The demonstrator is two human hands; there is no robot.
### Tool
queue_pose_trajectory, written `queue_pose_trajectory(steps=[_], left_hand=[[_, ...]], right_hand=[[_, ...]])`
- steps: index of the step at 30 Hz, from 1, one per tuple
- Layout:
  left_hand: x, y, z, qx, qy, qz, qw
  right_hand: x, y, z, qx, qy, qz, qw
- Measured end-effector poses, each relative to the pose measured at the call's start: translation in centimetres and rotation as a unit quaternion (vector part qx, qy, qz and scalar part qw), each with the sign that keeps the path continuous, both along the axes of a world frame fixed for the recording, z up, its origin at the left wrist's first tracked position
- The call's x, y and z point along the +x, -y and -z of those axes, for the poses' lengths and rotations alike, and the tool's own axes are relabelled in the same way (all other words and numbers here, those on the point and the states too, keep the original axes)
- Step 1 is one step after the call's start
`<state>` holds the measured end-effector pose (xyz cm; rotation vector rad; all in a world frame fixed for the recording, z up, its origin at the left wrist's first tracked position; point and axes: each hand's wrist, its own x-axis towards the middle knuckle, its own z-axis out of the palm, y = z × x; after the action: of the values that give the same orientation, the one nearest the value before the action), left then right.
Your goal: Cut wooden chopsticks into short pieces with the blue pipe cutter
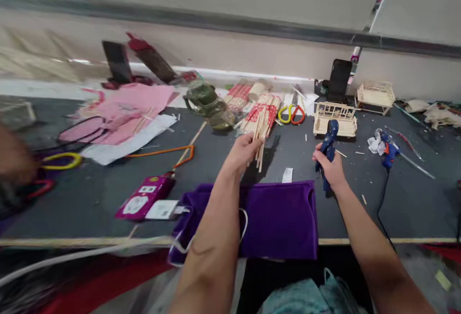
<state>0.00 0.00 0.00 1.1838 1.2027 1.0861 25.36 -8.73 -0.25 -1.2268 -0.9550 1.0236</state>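
A loose bundle of thin wooden sticks (pixel 261 129) stands up out of my left hand (pixel 246 150), whose fingers are closed round it above the dark table. My right hand (pixel 329 163) is wrapped round a dark blue hand tool (pixel 328 148), perhaps a clamp or cutter; its exact kind is unclear. Just behind that tool sits a small wooden model bench (pixel 334 121). More sticks with red-and-white wrapping (pixel 257 117) lie behind my left hand. A purple cloth (pixel 279 220) is spread at the table's front edge, partly under my left forearm.
Yellow-and-red scissors (pixel 291 114) lie behind the hands. A second wooden model (pixel 375 97), a phone (pixel 339 79) and a blue glue gun (pixel 389 153) are at right. Left are a green jug (pixel 207 102), pink sheets (pixel 126 107), a magenta packet (pixel 146 198) and another person's blurred hand (pixel 16 158).
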Motion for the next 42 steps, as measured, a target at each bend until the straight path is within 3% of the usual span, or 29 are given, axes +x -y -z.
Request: queue_pose_trajectory(steps=[6, 12, 21, 33, 42], left_hand=[[1.9, 0.0, 0.2, 0.078, 0.142, -0.003, 0.987], [3.0, 0.1, 0.4, 0.159, 0.177, -0.037, 0.971], [3.0, -0.4, 2.0, 0.163, 0.171, -0.016, 0.971], [3.9, 0.8, 0.6, 0.191, 0.187, -0.001, 0.964], [4.0, 1.2, 0.3, 0.173, 0.115, 0.064, 0.976]], right_hand=[[0.1, 0.1, 0.1, 0.006, 0.030, -0.005, 1.000], [0.2, 0.2, 0.1, 0.007, 0.042, -0.009, 0.999], [0.4, 0.1, 0.5, 0.005, 0.044, -0.010, 0.999], [0.4, 0.3, 0.3, 0.003, 0.037, -0.014, 0.999], [0.4, 0.3, 0.3, 0.000, 0.057, -0.017, 0.998]])
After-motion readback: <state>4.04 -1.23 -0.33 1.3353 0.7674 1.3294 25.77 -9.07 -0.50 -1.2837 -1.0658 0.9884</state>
